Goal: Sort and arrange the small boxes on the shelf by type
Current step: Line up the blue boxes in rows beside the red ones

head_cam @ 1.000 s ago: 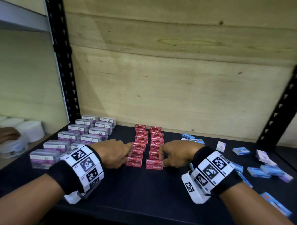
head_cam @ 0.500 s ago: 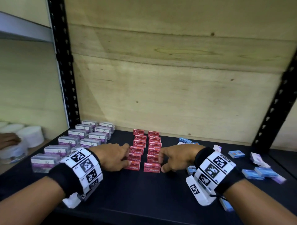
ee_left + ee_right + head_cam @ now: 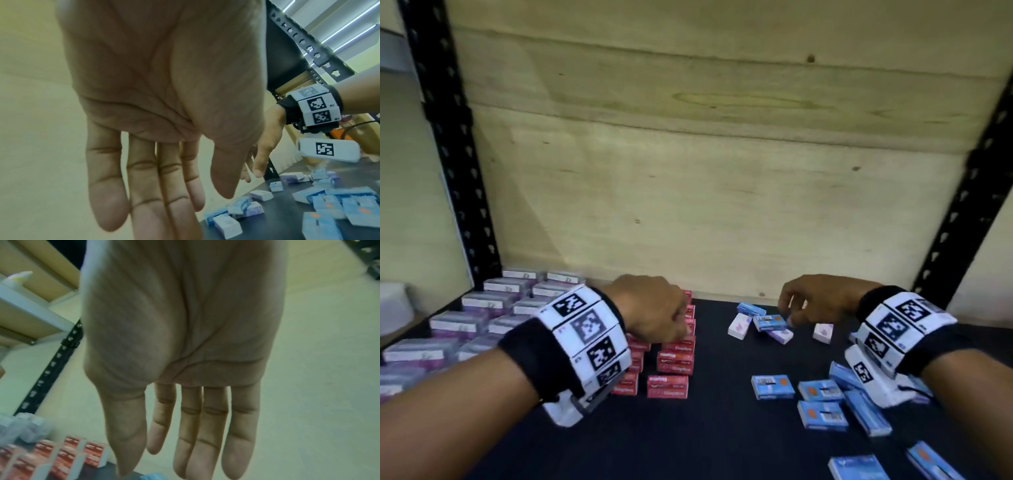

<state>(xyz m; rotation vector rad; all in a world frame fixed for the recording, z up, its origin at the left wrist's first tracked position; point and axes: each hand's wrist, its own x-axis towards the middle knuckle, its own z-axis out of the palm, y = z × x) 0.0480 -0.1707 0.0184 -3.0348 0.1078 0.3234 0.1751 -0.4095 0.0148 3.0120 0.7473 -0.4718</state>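
Two rows of red staple boxes (image 3: 671, 373) run front to back in the middle of the black shelf (image 3: 722, 435). My left hand (image 3: 671, 322) hovers over the back of these rows; in the left wrist view its fingers (image 3: 164, 203) are straight and hold nothing. My right hand (image 3: 791, 315) hangs over a small cluster of a blue box (image 3: 770, 322) and white-lilac boxes (image 3: 739, 325) near the back wall. Its fingers (image 3: 185, 443) are extended and empty. Red boxes (image 3: 61, 457) show below it.
Purple-labelled clear boxes (image 3: 493, 301) stand in rows at the left. Loose blue boxes (image 3: 822, 390) lie scattered at the front right under my right wrist. Black perforated uprights (image 3: 448, 154) (image 3: 962, 205) flank the shelf, with a wooden back panel (image 3: 722, 205) behind.
My right hand left the front red boxes and moved right and back to the blue and white cluster. My left hand released the red row and moved back. The view shifted right.
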